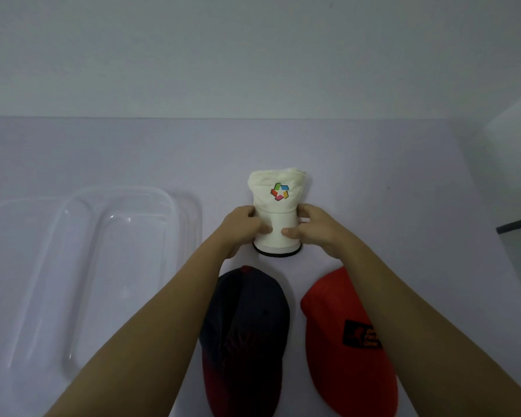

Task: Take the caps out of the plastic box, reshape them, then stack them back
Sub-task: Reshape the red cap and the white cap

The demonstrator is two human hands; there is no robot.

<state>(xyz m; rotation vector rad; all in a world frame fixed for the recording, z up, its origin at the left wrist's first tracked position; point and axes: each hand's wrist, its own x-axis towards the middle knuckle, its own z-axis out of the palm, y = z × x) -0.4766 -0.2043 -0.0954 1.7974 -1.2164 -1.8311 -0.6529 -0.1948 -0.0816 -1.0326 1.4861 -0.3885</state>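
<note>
A white cap (278,191) with a multicoloured logo lies on the table at centre, its brim bent into a curve with a black edge nearest me. My left hand (242,227) grips the brim's left side and my right hand (312,228) grips its right side, thumbs pressed on top. A dark navy cap (247,329) with a red brim lies closer to me, under my left forearm. To its right lies a red cap (340,350) with a black patch. The clear plastic box (115,266) stands on the left with nothing in it.
A clear lid (190,206) lies under or beside the box, showing past its right edge. The pale table (403,206) meets a plain wall at the back. A dark bar (516,225) shows at the right edge.
</note>
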